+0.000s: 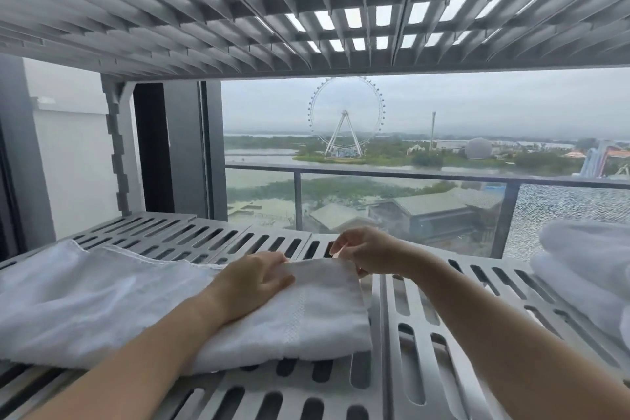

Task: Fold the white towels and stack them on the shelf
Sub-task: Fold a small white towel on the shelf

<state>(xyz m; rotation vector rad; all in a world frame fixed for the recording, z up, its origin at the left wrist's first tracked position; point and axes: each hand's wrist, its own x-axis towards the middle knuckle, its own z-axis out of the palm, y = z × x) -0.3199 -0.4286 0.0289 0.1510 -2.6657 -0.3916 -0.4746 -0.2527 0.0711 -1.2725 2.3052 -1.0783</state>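
Note:
A white towel (102,303) lies on the slotted grey shelf (426,334), folded at its right end into a thick pad. My left hand (252,280) rests on top of that folded end, fingers gripping the far edge. My right hand (361,251) pinches the far right corner of the same towel between thumb and fingers. The rest of the towel spreads flat to the left. A stack of white towels (586,269) stands at the right edge of the shelf, partly cut off by the frame.
The underside of the upper slotted shelf (306,3) hangs close overhead. A grey shelf post (117,147) stands at the back left. Behind the shelf is a window with a balcony railing (409,177) outside. Bare shelf shows between the towel and the stack.

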